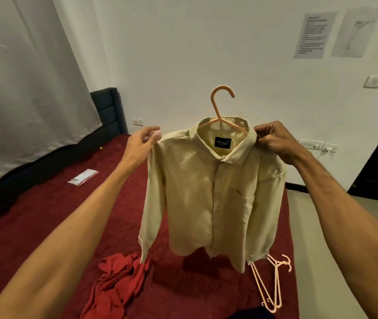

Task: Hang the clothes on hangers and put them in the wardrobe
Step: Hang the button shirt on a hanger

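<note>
A person holds a beige shirt [213, 192] up over a bed [33, 222], already threaded on a pink hanger [214, 104]. The left grip [141, 143] pinches the shirt's shoulder end at 10 o'clock of the shirt. The right grip [273, 140] pinches the fabric beside the collar at 2 o'clock. The hanger's bar runs from 9 to 3 between the two grips, its hook stands free at 12, and the shirt hangs straight toward 6. The hook is nearer the right grip, so that hand looks best placed to take it. A red garment [119, 284] lies on the bed at 7 o'clock, spare hangers [277, 286] at 5. No wardrobe is in view.
</note>
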